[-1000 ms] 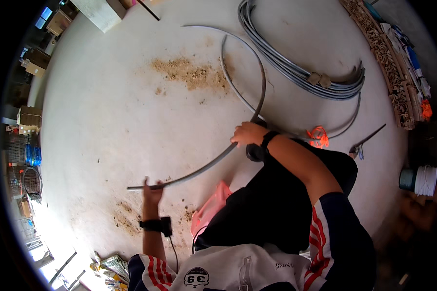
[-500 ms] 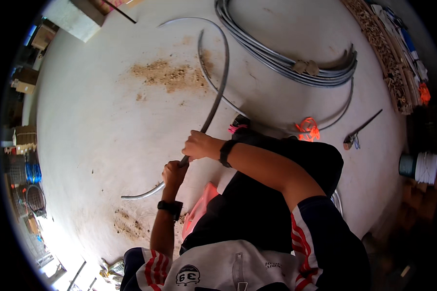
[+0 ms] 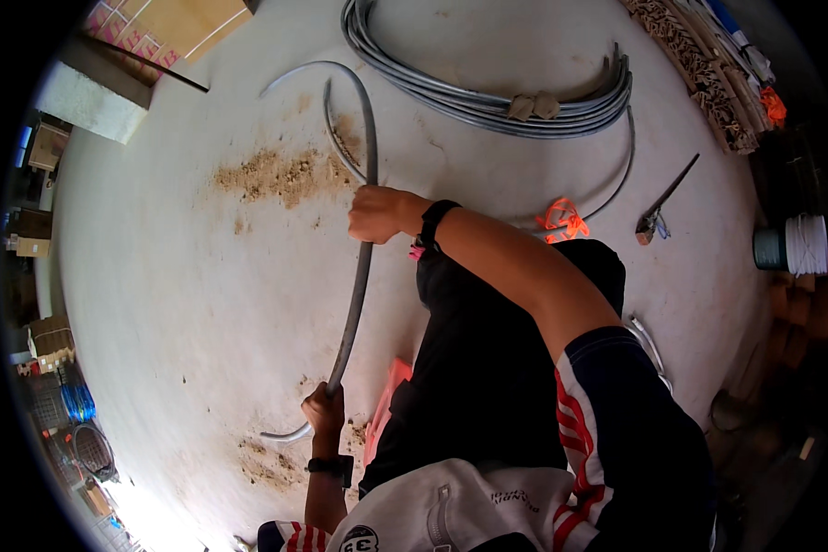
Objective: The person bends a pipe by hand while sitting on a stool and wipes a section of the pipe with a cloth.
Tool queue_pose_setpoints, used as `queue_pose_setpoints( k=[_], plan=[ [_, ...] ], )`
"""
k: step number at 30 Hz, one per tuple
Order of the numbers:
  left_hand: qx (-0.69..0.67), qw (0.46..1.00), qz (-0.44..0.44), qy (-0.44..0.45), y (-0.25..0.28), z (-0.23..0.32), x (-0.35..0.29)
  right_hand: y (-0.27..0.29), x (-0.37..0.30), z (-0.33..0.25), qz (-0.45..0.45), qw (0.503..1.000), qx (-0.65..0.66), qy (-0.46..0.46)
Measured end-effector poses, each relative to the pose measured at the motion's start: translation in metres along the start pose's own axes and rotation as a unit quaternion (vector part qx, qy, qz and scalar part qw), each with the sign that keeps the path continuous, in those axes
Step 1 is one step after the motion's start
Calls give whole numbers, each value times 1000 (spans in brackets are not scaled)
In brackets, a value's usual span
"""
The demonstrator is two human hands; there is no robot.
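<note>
A curved grey pipe (image 3: 351,322) runs up the middle of the view, bending over at its far end. My right hand (image 3: 384,213) is closed round it at about mid-length. Lower down, my left hand (image 3: 325,409) grips the same pipe near its near end, which pokes out to the left. The two fists are well apart, with a bare stretch of pipe between them. Beyond my right hand, another thin grey length lies on the floor and passes behind the held pipe. My thumbs and fingertips are mostly hidden.
A coil of grey pipe (image 3: 488,106) lies at the far side, tied with brown wrapping. Orange ribbon (image 3: 561,221) and a dark long-bladed tool (image 3: 658,207) are to the right. Loose dirt (image 3: 290,177) is scattered left. A white cord spool (image 3: 807,245) stands at the right edge.
My hands have spread apart along the pipe, the right one moving farther out and the left one nearer to me. The whole view has shifted a little.
</note>
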State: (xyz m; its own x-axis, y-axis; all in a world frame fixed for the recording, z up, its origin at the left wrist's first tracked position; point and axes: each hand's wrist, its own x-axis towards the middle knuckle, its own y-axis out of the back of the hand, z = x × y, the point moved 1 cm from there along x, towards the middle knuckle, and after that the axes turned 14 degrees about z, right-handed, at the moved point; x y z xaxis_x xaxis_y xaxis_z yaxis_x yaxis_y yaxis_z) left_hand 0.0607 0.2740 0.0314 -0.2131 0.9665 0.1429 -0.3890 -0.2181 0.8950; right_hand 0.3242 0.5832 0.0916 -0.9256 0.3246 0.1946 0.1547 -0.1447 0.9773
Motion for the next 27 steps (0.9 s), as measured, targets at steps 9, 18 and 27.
queue_pose_setpoints(
  k=[9, 18, 27],
  plan=[
    [17, 990, 30, -137, -26, 50, 66, 66, -74, 64, 40, 999, -31, -20],
    [-7, 964, 63, -259, -149, 164, 212, 10, -208, 194, -23, 975, -110, -191],
    [75, 975, -100, -185, -287, 201, 235, -142, -314, 245, 53, 937, -110, -326]
  ],
)
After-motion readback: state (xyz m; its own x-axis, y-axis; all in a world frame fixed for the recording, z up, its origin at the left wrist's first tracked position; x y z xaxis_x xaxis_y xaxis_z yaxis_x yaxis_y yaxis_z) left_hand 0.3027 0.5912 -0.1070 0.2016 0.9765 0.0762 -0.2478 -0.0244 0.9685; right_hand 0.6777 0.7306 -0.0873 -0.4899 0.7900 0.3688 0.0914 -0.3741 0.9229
